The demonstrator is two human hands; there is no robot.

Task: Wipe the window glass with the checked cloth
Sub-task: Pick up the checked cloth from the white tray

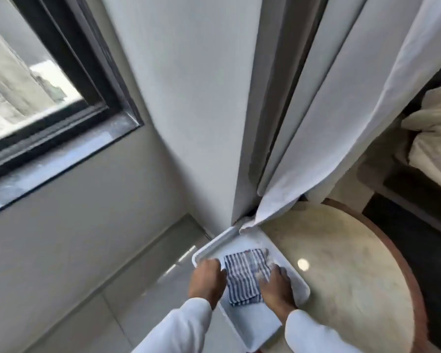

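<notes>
Head view shows, left of the white rectangular plastic tray [209,247], the dark-framed window glass [21,93]; in the tray, left hand [207,278] and right hand [275,286] loosely flank the folded blue-and-white checked cloth [245,275], neither gripping, so pinching both edges firmly should lift it cleanly.

Setting: a bedroom, most likely in a home or hotel. Evidence noted from where I stand: a bed [433,133] with rumpled cream bedding at the far right, on a dark frame. Long white curtains [346,103] hang to the floor beside a plain pale wall [189,98]. A dark-framed window [69,80] with a stone sill sits at left, rough grey surfaces showing through the glass. A round marble-topped table [346,276] with a wooden rim stands near the bed. Floor: large glossy pale tiles [138,289].
</notes>
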